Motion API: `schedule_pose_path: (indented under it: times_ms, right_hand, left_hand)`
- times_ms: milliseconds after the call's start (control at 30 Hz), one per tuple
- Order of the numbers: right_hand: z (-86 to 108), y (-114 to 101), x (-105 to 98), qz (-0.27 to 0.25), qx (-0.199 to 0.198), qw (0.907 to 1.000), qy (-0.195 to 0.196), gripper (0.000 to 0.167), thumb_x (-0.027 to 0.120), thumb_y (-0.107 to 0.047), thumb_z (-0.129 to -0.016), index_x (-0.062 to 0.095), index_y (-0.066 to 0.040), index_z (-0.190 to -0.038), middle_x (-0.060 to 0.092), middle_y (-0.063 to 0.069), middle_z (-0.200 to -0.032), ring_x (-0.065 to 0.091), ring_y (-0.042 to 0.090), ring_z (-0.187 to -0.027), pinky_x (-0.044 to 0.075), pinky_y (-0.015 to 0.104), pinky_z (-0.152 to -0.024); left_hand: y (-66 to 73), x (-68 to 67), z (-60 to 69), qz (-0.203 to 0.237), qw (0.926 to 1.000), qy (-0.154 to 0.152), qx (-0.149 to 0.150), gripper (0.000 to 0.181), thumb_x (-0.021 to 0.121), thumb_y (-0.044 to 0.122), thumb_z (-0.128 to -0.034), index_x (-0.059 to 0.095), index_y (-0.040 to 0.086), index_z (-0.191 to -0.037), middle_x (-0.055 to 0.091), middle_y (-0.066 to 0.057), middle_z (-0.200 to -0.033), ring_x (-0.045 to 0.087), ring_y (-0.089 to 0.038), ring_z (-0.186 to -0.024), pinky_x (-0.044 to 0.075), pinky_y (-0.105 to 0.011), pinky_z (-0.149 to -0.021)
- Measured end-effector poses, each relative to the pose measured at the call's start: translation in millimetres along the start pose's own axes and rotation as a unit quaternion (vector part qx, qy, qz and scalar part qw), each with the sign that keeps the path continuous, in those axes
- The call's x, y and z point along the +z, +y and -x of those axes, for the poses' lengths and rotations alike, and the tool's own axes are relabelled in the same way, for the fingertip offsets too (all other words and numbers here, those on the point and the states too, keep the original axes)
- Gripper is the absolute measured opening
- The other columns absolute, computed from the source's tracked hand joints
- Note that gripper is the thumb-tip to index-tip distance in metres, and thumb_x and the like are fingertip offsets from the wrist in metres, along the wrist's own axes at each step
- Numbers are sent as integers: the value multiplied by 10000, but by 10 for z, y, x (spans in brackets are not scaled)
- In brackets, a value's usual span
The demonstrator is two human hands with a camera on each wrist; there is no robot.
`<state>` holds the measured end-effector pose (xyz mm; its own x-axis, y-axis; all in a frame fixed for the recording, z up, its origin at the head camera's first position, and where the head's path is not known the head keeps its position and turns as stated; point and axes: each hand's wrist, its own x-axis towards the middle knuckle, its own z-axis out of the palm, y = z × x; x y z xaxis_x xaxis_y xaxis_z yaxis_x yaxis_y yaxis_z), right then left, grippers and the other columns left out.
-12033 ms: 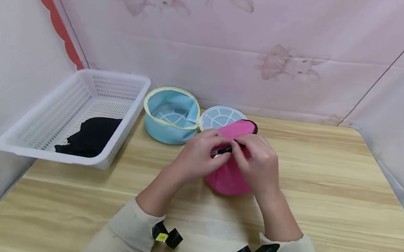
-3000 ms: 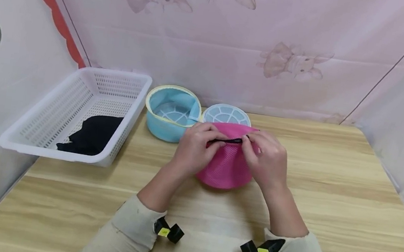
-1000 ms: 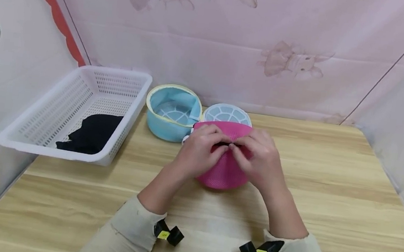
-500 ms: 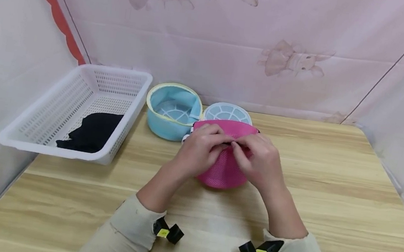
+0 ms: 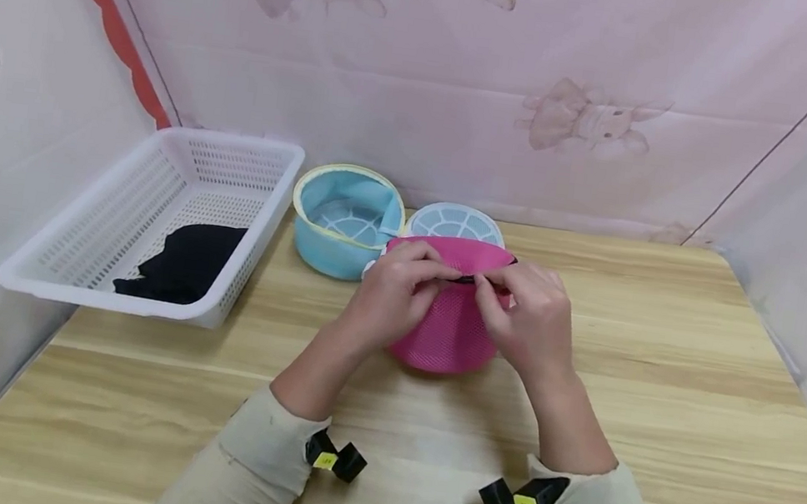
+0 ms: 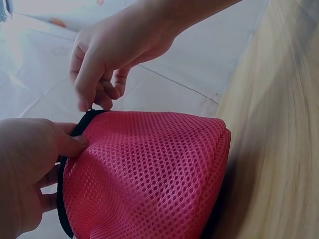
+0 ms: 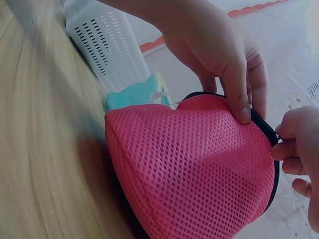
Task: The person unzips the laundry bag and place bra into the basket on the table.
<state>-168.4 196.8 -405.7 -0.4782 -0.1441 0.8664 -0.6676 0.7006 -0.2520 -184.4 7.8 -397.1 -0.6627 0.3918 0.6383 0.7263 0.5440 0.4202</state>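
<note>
A pink mesh bag [image 5: 448,333] with a black zipper edge [image 6: 61,194] stands on the table between both hands. My left hand [image 5: 395,289] pinches the black edge, its thumb on the mesh and its fingers behind, as the left wrist view shows. With fingertips at the black edge, my right hand [image 5: 532,314] pinches a small part there that looks like the zipper pull [image 7: 278,136]. The two hands are a short way apart along the edge. The inside of the bag is hidden.
A white perforated basket [image 5: 95,297] with black cloth [image 5: 190,264] inside is at the left. Behind the bag stand an open blue mesh container [image 5: 335,258] with a yellow rim and its round lid [image 5: 456,220]. A patterned curtain [image 5: 405,118] hangs behind the table [image 5: 657,401].
My right hand has moved slightly right, away from my left hand, and more of the black edge shows between them. Earlier, the pink bag was turned differently and looked narrower.
</note>
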Motion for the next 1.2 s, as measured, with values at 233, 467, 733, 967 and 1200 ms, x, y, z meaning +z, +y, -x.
schedule_pose_path:
  times_ms: [233, 467, 733, 967, 1200]
  right_hand:
    - [16, -13, -10, -5, -9, 10000, -17, 64, 728, -60, -821, 695, -41, -769, 616, 50, -637, 523, 199, -605, 413, 374, -628]
    - [-16, -39, -22, -81, -101, 9999, 59, 59, 724, -56, -818, 692, -50, -769, 603, 42, -628, 509, 190, -593, 408, 374, -621]
    - [-12, -52, -19, -92, -177, 9996, -209, 89, 728, -73, -817, 675, -44, -753, 628, 46, -645, 503, 178, -596, 441, 378, -635]
    - [-14, -66, -20, -85, 150, 9982, -574, 59, 728, -67, -823, 681, -44, -796, 657, 49, -711, 545, 184, -659, 484, 325, -618]
    - [-7, -93, -17, -168, 400, 9964, -731, 47, 674, -6, -797, 657, -43, -821, 618, 55, -714, 539, 153, -655, 490, 295, -577]
  left_hand:
    - [-39, -5, 10, -92, 9998, 149, -78, 169, 711, 44, -876, 792, 113, -1008, 669, -18, -936, 607, -141, -915, 537, -265, -825]
    - [-80, -34, -33, -129, 9991, 403, 53, 136, 716, 54, -878, 799, 108, -972, 681, -19, -901, 618, -156, -896, 507, -300, -848]
    - [-96, -58, -48, -343, 9986, 392, -51, 152, 685, 45, -898, 800, 120, -962, 715, -15, -928, 645, -176, -910, 496, -334, -908]
    - [-86, -46, -39, -630, 9976, 275, -88, 149, 681, 81, -906, 788, 124, -1000, 707, -17, -954, 644, -178, -908, 505, -334, -878]
    - [-71, -34, -32, -713, 9972, 231, -31, 156, 673, 84, -902, 783, 123, -1006, 698, -17, -951, 639, -167, -909, 510, -325, -861]
